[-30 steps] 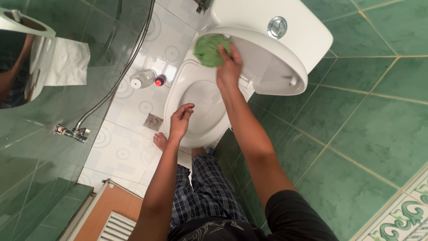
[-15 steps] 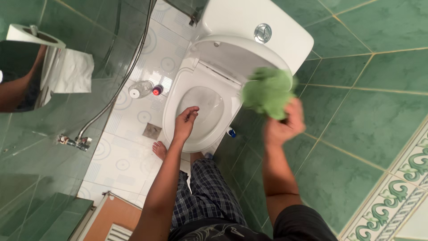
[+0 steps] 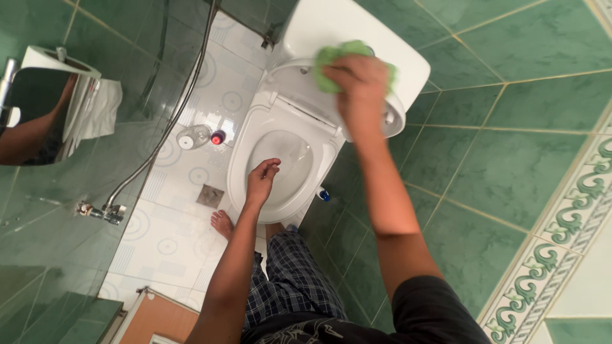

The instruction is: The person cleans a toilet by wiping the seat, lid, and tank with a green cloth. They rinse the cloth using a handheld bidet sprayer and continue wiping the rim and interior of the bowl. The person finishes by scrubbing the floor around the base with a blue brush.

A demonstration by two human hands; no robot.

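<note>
A white toilet point(image 3: 255, 143) stands below me with its lid raised against the white cistern point(image 3: 328, 25). My right hand point(image 3: 360, 83) presses a green cloth point(image 3: 331, 60) onto the cistern top, near its front edge. My left hand point(image 3: 262, 178) hovers over the open bowl, fingers loosely curled, holding nothing. The cistern's flush button is hidden under the cloth and hand.
A clear bottle with a red cap point(image 3: 197, 136) lies on the white floor left of the toilet. A floor drain point(image 3: 210, 195) is near my bare foot point(image 3: 222, 224). A toilet-roll holder point(image 3: 67, 102) and a metal hose point(image 3: 166, 121) hang on the green tiled wall. A small blue-capped item point(image 3: 324, 194) sits right of the bowl.
My right hand took the green cloth off the underside of the lid, swung out to the right, and now presses it on the cistern top. The left hand has barely moved.
</note>
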